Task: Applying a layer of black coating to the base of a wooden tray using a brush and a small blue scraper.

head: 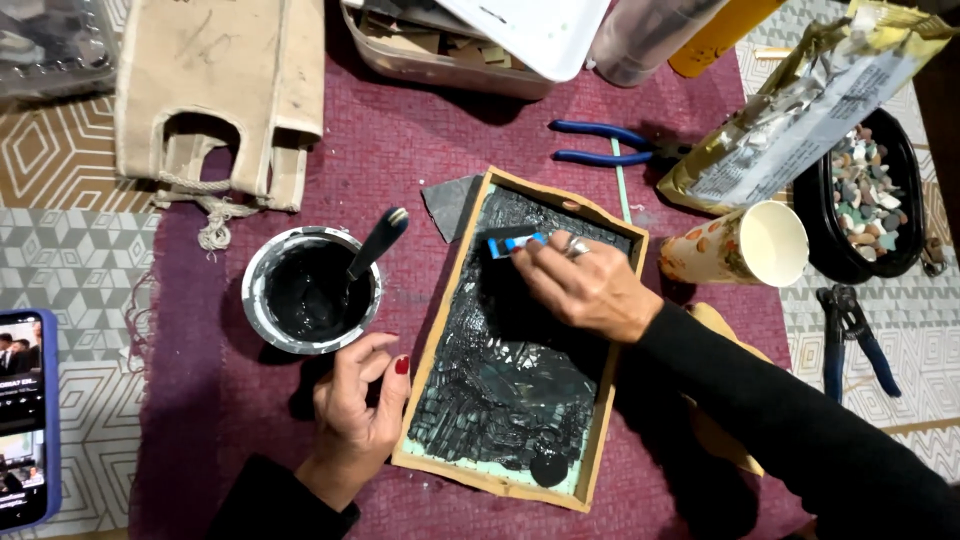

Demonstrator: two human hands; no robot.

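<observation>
While the left hand [352,415] is resting open-fingered beside the grout bowl [311,290], the right hand [585,285] is pinching a blue spreader [512,243], working dark grout across the framed mosaic [520,340], probably needing further strokes.

A tabletop fills the view, with no walls, floor or windows visible. A dark red woven mat [400,150] covers the centre. At nine and three o'clock lies a cloth with grey and tan geometric patterns [80,250]. The light is even and soft, casting faint shadows
</observation>
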